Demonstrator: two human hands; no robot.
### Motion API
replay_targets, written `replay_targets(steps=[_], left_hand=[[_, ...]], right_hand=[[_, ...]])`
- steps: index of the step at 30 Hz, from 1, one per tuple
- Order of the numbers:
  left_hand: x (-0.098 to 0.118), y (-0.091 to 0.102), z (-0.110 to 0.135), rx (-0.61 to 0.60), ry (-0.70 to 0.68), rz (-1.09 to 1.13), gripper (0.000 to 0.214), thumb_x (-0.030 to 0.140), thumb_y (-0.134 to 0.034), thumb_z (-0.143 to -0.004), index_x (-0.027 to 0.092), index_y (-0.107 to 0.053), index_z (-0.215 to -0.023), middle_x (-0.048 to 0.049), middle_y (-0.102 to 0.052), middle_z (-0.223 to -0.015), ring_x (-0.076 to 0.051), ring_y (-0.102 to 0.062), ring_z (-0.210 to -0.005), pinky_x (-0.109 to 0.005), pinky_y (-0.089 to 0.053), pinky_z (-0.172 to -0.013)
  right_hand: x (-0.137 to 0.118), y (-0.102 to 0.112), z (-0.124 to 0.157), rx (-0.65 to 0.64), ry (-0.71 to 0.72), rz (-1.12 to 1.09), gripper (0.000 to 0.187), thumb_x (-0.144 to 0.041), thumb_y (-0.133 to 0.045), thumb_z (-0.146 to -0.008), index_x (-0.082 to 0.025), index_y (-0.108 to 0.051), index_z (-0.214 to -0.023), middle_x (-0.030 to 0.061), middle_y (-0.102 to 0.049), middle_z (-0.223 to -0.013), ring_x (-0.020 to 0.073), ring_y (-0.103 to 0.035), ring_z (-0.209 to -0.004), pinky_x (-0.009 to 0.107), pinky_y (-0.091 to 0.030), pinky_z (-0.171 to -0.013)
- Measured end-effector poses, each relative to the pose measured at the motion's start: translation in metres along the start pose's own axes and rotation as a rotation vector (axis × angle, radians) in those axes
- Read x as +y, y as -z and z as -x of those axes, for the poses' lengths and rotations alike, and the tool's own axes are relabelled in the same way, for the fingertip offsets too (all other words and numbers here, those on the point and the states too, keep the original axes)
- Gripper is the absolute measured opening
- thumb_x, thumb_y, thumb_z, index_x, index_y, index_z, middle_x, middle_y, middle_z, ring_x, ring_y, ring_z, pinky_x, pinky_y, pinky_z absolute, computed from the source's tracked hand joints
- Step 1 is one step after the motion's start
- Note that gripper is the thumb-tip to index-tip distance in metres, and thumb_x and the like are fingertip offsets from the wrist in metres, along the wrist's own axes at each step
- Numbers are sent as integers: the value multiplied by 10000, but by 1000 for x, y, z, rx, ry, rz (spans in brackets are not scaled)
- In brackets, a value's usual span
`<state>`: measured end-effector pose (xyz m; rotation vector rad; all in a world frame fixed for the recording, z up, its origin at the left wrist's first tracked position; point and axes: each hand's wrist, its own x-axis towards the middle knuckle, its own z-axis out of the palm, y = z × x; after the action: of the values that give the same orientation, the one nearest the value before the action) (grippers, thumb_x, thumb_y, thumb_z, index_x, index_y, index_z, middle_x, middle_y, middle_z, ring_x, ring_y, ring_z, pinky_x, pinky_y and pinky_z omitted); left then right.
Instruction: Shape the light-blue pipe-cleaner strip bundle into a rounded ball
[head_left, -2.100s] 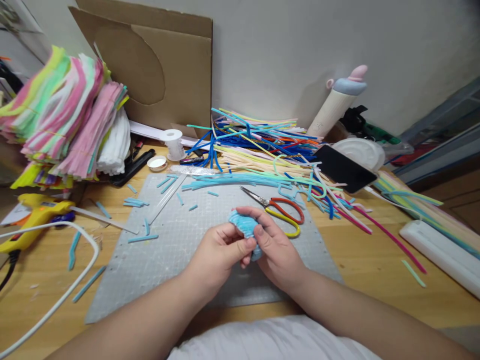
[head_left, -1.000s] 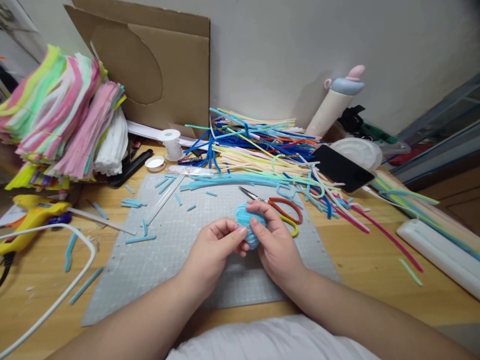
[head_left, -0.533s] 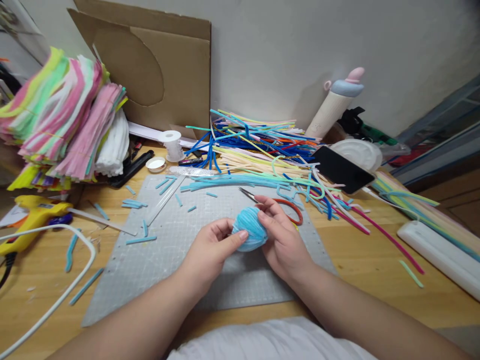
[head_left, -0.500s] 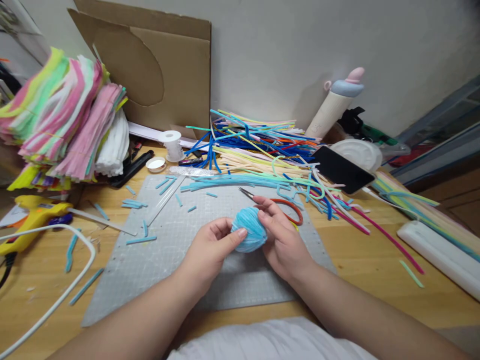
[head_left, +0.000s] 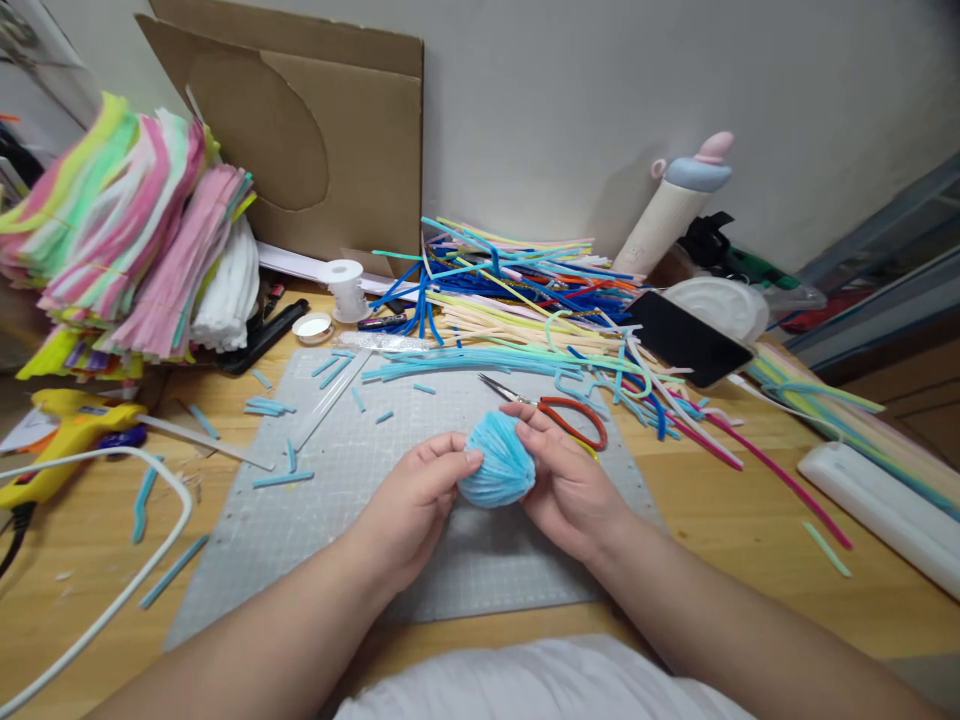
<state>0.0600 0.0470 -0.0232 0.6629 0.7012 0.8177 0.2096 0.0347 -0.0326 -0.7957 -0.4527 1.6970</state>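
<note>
A rounded light-blue ball of pipe cleaners (head_left: 496, 462), its strands running side by side, is held above the grey cutting mat (head_left: 247, 560). My left hand (head_left: 420, 495) pinches its left edge between thumb and fingers. On the opposite side, my right hand (head_left: 570, 480) grips it with the thumb in front and fingers behind. Just beyond the right hand lie scissors (head_left: 574, 415) with orange-red handles, blades pointing left. Short blue pipe cleaner pieces (head_left: 283, 480) are scattered over the mat's left part.
A yellow glue gun (head_left: 60, 440) with a white cable rests at left, below bundled pipe cleaners (head_left: 127, 240). Loose coloured pipe cleaners (head_left: 517, 290) heap at the back, before cardboard (head_left: 360, 130). To the right are a phone (head_left: 686, 340), a leaning bottle (head_left: 664, 220) and a white power strip (head_left: 877, 510).
The blue ball has been turned in my fingers, so its strands now fan toward the right side. My left thumb has shifted outward to its left edge.
</note>
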Motion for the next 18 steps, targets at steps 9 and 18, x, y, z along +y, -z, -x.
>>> replay_targets(steps=[9, 18], left_hand=[[2, -2, 2, 8, -1, 24, 158, 267, -662, -764, 129, -613, -704, -17, -605, -677, -122, -528, -663, -235, -407, -654], [-2, 1, 3, 24, -10, -67, 259, 339, -751, -716, 123, -616, -666, -16, -628, -650, -110, -518, -649, -233, -392, -672]], right_hand=[[1, -1, 3, -30, 8, 11, 274, -233, -739, -734, -203, -621, -980, -7, -682, -794, 94, -621, -650, 205, -511, -592], [-2, 0, 0, 24, 14, -31, 277, -255, -768, -691, -207, -639, -931, -17, -676, -745, 93, -611, -621, 199, -496, -581]])
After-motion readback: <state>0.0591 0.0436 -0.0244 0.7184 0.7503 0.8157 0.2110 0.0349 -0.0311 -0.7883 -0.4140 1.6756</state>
